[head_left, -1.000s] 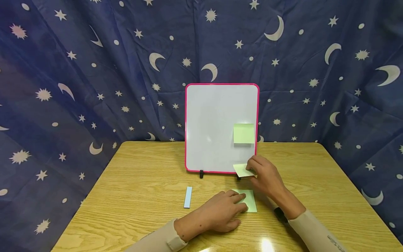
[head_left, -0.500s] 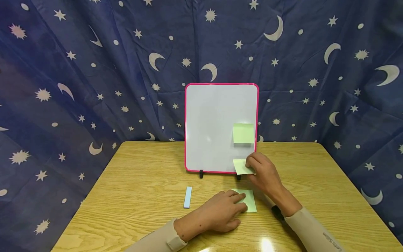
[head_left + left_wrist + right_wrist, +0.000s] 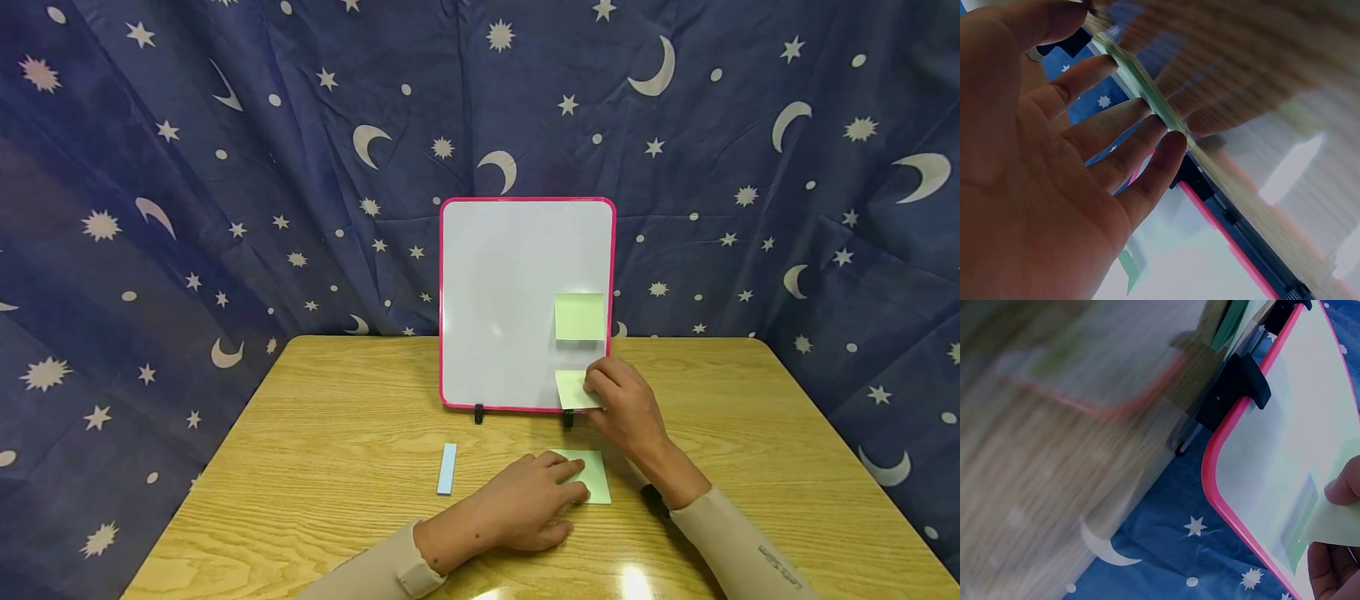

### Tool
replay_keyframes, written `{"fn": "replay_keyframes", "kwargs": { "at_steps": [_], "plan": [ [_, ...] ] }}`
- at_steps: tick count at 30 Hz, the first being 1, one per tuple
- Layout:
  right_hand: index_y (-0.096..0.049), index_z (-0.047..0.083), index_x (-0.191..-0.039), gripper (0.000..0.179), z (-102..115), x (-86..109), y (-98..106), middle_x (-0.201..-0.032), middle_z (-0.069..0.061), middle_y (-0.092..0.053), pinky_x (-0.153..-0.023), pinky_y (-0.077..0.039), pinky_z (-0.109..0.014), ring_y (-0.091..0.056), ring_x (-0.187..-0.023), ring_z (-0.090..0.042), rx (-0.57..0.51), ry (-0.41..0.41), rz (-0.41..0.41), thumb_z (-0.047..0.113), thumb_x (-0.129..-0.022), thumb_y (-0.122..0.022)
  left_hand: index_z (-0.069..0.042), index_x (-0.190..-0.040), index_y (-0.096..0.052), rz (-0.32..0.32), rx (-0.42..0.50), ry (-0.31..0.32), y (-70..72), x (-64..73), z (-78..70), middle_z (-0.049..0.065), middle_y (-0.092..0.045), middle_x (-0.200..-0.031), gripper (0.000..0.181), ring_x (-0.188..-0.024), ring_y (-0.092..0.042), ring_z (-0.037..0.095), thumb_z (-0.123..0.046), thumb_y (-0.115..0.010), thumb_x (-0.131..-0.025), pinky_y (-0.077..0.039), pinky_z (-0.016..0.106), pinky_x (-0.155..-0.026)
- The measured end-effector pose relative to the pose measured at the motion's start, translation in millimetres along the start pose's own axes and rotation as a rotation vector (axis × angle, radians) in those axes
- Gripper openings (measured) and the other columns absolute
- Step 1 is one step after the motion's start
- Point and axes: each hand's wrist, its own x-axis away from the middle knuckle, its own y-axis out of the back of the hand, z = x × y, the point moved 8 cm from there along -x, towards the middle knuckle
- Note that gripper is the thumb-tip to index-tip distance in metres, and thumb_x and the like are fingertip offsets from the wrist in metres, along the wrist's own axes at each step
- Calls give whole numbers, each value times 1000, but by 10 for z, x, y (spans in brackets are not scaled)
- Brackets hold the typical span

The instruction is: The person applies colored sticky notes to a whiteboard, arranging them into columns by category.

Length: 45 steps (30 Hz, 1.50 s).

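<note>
My right hand (image 3: 628, 417) pinches a pale green sticky note (image 3: 572, 389) in front of the lower right corner of a pink-framed whiteboard (image 3: 502, 283). Thumb and fingers grip the note (image 3: 1335, 524) in the right wrist view; whether it touches the board I cannot tell. Another green sticky note (image 3: 579, 317) clings to the board above. My left hand (image 3: 525, 504) lies on a green sticky note pad (image 3: 597, 485) on the table. In the left wrist view, its extended fingers (image 3: 1159, 165) touch the pad (image 3: 1147, 87), which they partly cover.
Black feet (image 3: 478, 414) hold the whiteboard upright on the wooden table (image 3: 337, 417). A narrow light blue strip (image 3: 446, 468) lies left of the left hand. Behind the table hangs a dark blue curtain (image 3: 300, 167) with moons and stars.
My right hand has risen a little with the sticky note and shifted slightly left along the board's lower right part. My left hand has stayed on the pad.
</note>
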Motion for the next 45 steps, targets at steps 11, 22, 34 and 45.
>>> {"fn": "replay_keyframes", "kwargs": {
  "at_steps": [11,22,34,45],
  "plan": [
    [-59,6,-81,36,-21,-38,-19,-97,-8,-63,-81,-49,-44,-60,-90,-30,33,5,-39,-20,-57,-66,-29,-133,-65,0,3,3,-4,-7,2,2,-55,-156,35,-137,-54,17,-45,-65,-102,-52,34,-103],
    [-60,4,-82,34,-49,-78,-42,-95,-9,-63,-79,-49,-45,-59,-88,-31,37,-8,-55,-20,-57,-62,-29,-133,-66,-4,3,-7,-8,-10,0,2,-56,-156,35,-137,-55,18,-45,-64,-102,-52,34,-104],
    [-63,3,-81,33,-82,-97,-73,-94,-9,-63,-75,-48,-44,-58,-85,-30,52,-14,-87,-20,-58,-58,-29,-133,-66,3,11,1,7,-6,2,3,-55,-157,35,-138,-54,18,-44,-65,-102,-52,34,-105],
    [-62,4,-80,31,-114,-123,-113,-93,-8,-62,-74,-49,-44,-57,-84,-29,68,-48,-78,-20,-60,-61,-29,-133,-65,10,4,8,19,-5,-4,2,-55,-156,35,-138,-54,18,-45,-65,-102,-51,34,-105]
  ]
}}
